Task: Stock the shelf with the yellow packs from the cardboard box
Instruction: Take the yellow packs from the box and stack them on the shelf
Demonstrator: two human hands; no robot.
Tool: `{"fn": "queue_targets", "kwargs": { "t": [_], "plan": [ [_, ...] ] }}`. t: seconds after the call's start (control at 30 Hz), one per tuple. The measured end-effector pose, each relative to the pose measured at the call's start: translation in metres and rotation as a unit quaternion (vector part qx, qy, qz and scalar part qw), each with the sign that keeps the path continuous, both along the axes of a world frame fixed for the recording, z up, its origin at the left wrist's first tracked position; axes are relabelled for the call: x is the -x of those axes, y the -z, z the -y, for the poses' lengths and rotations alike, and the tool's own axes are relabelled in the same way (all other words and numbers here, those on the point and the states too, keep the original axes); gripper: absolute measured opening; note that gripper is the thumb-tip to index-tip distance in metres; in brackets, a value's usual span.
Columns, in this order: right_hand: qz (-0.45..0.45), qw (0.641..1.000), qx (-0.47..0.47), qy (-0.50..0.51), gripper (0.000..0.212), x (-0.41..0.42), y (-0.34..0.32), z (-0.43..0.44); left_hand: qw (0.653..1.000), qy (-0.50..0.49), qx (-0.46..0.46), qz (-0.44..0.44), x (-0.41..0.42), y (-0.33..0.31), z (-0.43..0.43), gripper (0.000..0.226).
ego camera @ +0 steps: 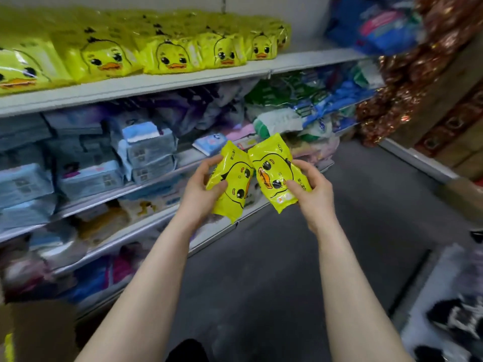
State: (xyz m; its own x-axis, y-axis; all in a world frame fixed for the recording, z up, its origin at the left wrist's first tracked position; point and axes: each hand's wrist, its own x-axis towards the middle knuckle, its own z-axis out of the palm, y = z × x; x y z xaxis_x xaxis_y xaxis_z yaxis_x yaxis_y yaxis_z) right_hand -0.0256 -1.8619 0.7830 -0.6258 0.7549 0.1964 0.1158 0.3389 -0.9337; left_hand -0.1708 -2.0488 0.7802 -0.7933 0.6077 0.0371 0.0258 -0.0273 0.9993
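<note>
At seven o'clock, nearest the camera, a corner of the brown cardboard box (39, 330) shows matte and stiff, kept low beside the person for easy reach. At centre, the left hand (201, 189) grips one yellow pack (232, 184), its fingers curled round the pack's left edge with the thumb pressed on the face. The right hand (311, 194) grips a second yellow pack (277, 176) the same way from its right edge. Both packs are glossy, soft, crinkled film pouches printed with a duck face, held edge to edge, probably to go up as a pair. Farther off, at eleven o'clock, the grey metal top shelf (156, 84) carries a row of matching packs (170, 53) with faces forward
</note>
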Motion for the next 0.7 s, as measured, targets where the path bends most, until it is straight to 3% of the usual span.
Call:
{"fn": "queue_targets", "kwargs": {
  "t": [0.3,0.7],
  "plan": [
    [-0.027,0.997,-0.036,0.061,0.043,0.021,-0.031,-0.093,0.995,0.064,-0.007,-0.074,0.050,-0.034,-0.113,0.052],
    [-0.085,0.990,-0.067,0.087,0.045,0.139,-0.084,-0.214,0.985,0.071,-0.025,-0.158,0.177,-0.097,-0.239,0.049]
  ]
}}
